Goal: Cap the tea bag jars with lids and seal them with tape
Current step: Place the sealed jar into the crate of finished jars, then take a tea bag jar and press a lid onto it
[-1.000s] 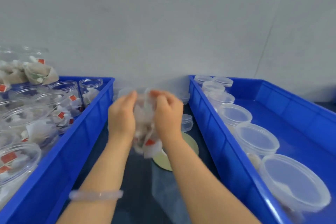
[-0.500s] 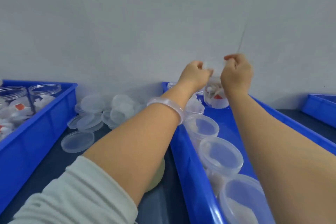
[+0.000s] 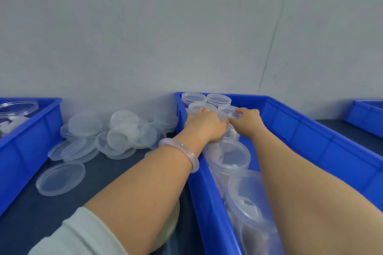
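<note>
At 12 o'clock in the blue plastic bin (image 3: 310,130), the right hand (image 3: 247,120) pinches the rim of a clear plastic tea bag jar (image 3: 227,112), apparently seating it in the row, while the left hand (image 3: 205,127) steadies it, grip indiscernible; translucent round lids (image 3: 124,130) wait at 10 o'clock.

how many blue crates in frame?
3 blue crates: one at the left edge, one right of centre holding jars, one corner at the far right edge. Others may sit outside the frame.
</note>
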Tool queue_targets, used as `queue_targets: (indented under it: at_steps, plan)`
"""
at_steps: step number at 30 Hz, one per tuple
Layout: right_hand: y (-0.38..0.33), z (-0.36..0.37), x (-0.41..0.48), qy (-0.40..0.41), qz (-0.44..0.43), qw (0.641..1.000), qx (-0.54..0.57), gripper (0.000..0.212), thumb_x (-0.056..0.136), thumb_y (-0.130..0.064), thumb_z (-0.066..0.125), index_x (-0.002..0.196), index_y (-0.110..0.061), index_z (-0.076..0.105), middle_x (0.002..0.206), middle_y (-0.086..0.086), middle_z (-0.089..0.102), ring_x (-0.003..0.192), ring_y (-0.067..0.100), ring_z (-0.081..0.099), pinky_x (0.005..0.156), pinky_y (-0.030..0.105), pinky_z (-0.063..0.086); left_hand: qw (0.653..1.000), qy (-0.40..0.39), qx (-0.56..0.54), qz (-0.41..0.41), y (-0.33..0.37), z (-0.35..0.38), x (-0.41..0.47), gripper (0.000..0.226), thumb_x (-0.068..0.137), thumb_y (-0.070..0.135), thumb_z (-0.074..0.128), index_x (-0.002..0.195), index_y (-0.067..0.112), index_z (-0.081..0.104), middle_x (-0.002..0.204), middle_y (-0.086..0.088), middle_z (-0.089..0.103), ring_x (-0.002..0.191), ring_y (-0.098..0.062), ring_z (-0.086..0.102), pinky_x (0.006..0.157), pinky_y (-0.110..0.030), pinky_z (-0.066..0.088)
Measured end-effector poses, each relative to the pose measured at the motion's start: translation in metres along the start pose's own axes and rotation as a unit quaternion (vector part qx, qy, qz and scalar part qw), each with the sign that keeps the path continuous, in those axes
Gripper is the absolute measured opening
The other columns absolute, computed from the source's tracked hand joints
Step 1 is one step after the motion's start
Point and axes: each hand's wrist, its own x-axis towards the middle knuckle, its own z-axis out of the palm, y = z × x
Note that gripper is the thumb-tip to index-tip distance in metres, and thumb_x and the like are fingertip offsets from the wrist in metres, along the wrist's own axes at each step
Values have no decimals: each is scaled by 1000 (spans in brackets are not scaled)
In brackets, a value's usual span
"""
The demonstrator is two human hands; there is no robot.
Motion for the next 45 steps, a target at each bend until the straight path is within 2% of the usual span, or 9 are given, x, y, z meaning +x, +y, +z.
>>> queue_targets:
  at_steps: [4,7,10,14,25,29,34,40,45]
  plan:
    - [-6,8,6,-74,-2,994,-82,24,94,-5,41,116,-14,41,144,23,18,68,21,43,66,31,37,996,0,-91,8,-5,-6,-6,59,100,45,32,145,7,36,154,-12,30,141,-28,27,115,-43,21]
    - [-14,2,3,-57,10,990,-132,49,93,2,32,136,-19,40,158,14,-11,93,39,50,66,36,41,980,38,-196,18,-16,-18,-13,44,98,28,42,139,9,43,147,-13,39,134,-29,37,109,-39,32]
    - [-35,-1,-4,6,-49,987,-153,51,92,-1,33,136,-23,48,159,9,14,130,38,35,96,43,39,984,41,-175,-11,-42,-33,-22,50,93,19,47,142,13,38,148,-14,38,138,-30,31,110,-37,30]
    - [-97,20,-20,-9,-190,964,-184,39,95,-12,39,131,-19,53,140,10,48,127,33,41,98,38,36,988,59,-140,-30,-88,-62,-48,56,89,9,52,143,12,37,146,-13,42,134,-31,37,106,-33,34]
    - [-313,151,-129,-153,-382,911,10,42,94,-21,49,136,-15,50,138,10,52,126,29,47,103,36,37,968,135,69,-199,-267,-164,-187,30,88,11,51,117,4,53,123,-18,56,115,-34,51,92,-40,42]
    - [-358,189,-178,-220,-426,877,-31,25,93,-14,45,116,-11,55,127,11,58,113,30,53,89,34,43,933,38,121,-337,-314,-172,-232,30,92,13,52,119,2,58,122,-18,61,110,-33,59,88,-38,45]
    - [-361,218,-199,-268,-431,856,-93,39,92,-8,47,131,-12,48,114,12,59,102,27,54,91,41,48,914,-2,133,-383,-331,-147,-238,32,92,10,57,123,6,58,123,-13,60,112,-28,58,92,-36,44]
    - [-346,211,-193,-245,-410,878,-30,48,92,-19,48,139,-14,38,126,14,55,106,30,53,81,36,46,901,127,286,-301,-319,-153,-241,26,94,9,49,117,10,59,120,-11,62,114,-28,56,90,-33,39]
    - [-338,182,-177,-150,-339,901,224,90,85,-29,64,151,-10,6,142,13,44,128,29,43,102,40,39,934,277,153,-164,-264,-191,-225,22,87,13,52,106,12,64,108,-10,67,103,-32,58,87,-36,42]
